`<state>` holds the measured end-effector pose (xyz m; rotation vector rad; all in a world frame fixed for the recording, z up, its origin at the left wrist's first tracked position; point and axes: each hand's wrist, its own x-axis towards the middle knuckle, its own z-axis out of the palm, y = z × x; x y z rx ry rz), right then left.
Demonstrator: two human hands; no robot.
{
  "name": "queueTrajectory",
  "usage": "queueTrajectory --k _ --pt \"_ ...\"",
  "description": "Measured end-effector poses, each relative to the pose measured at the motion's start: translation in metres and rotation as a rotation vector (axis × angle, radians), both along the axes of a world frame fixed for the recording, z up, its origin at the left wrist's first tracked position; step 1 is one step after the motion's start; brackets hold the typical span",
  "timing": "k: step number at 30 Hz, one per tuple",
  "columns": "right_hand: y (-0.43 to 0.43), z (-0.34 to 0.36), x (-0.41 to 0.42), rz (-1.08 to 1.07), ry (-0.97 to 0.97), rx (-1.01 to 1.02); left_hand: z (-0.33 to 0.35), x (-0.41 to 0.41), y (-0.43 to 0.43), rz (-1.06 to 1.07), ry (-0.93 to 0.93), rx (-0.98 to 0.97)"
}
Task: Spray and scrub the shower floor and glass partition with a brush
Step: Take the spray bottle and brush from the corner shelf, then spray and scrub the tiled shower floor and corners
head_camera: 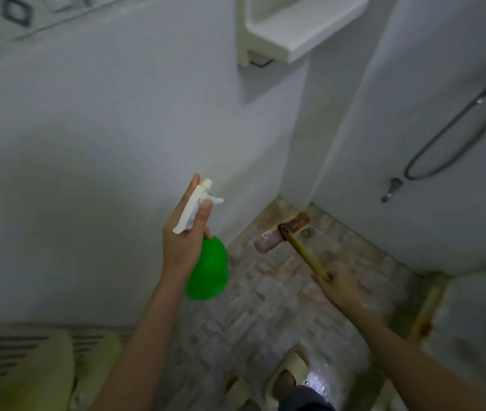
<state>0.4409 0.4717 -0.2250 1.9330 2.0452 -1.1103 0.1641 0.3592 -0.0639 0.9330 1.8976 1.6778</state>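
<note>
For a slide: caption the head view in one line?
Left hand grips a green spray bottle; right hand holds a brush on the tiled shower floor.

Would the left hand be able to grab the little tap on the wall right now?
Probably not. The left hand grips the green spray bottle, so it is full, and the tap sits on the far right wall, past the brush.

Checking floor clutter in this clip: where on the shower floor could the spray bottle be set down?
Bare floor lies between the brush head and the slippered foot, and right of the brush handle up to the wall. The far corner is crowded by the brush head.
</note>
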Motion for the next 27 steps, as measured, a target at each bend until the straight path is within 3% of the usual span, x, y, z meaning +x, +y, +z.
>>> queueTrajectory --k 9,15,21,27 --pt "0.05 -0.052 0.135 -0.463 0.051 0.04 -0.076 0.097 0.138 -0.474 -0.008 -0.191" --pt "0.073 -0.105 0.187 -0.796 0.061 -0.008 -0.16 0.161 0.203 -0.639 0.057 -0.286" --pt "0.085 -0.202 0.217 -1.022 0.135 0.029 -0.29 0.202 0.247 -0.724 0.017 -0.353" --pt "0.116 -0.36 0.24 -1.137 0.132 0.081 -0.44 0.233 0.277 -0.868 0.056 -0.386"
